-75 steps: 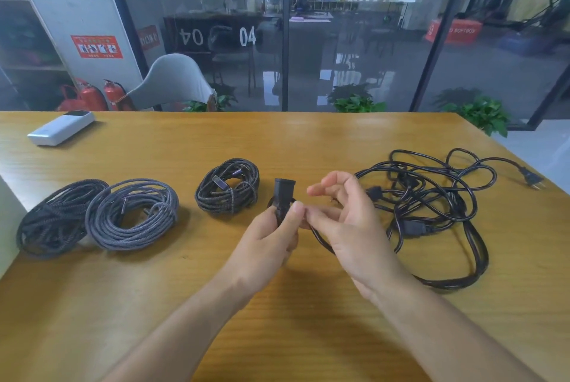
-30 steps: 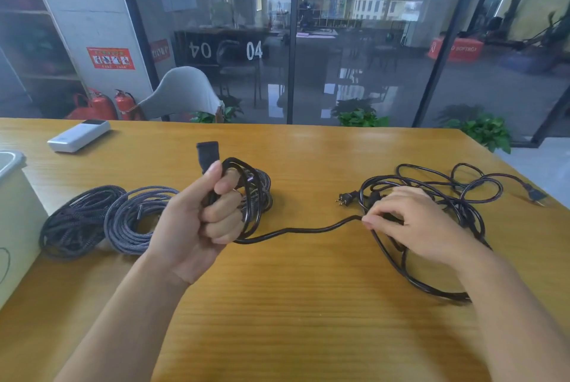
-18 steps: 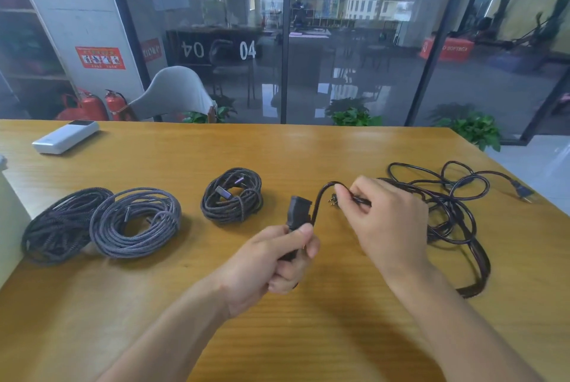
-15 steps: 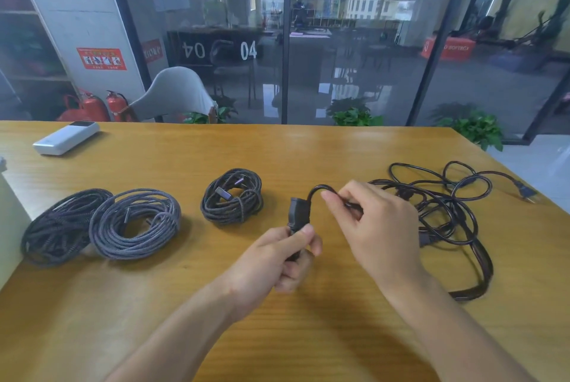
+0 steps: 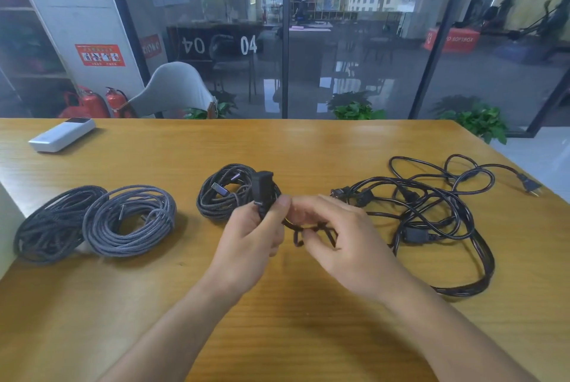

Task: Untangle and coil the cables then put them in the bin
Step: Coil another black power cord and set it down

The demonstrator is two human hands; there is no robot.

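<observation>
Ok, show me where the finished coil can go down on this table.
Bare wood lies behind the small dark braided coil, right of the white remote, and along the near edge below both forearms. Crowded: the two large grey braided coils at left, the tangled black power cables at right.

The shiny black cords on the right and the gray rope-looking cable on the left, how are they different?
The black power cords sprawl in a loose tangle, while the gray braided cable is wound into a neat round coil. The power cords look smooth and glossy; the braided cable looks woven and dull. Both lie on the wooden table.
</observation>
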